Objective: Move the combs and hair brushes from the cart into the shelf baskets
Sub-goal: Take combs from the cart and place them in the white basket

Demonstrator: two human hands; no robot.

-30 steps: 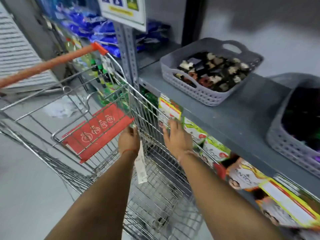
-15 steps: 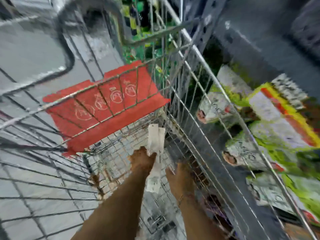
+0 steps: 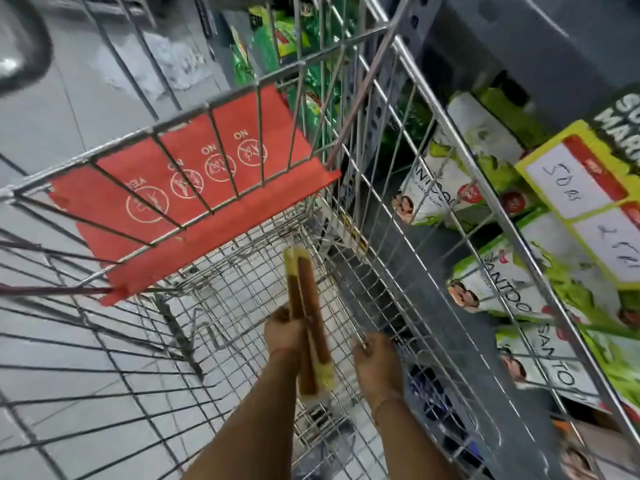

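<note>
I look down into the wire cart (image 3: 388,109). My left hand (image 3: 282,332) is closed around two long brown combs (image 3: 308,292) in pale yellow packaging and holds them upright above the cart's floor. My right hand (image 3: 375,362) is low in the cart beside its right wall, with the fingers curled downward. What they touch is hidden. Dark blue and black items (image 3: 427,389) lie blurred on the cart floor just right of that hand. No shelf basket is in view.
The cart's red child-seat flap (image 3: 194,188) lies folded across its far end. A grey shelf edge (image 3: 526,43) runs above on the right, with green and white product boxes (image 3: 485,271) beneath it behind the cart wall. Grey floor lies to the left.
My view dropped from the shelf into the cart. Both hands went down inside it. My left hand no longer holds the white tag and now grips the two brown combs.
</note>
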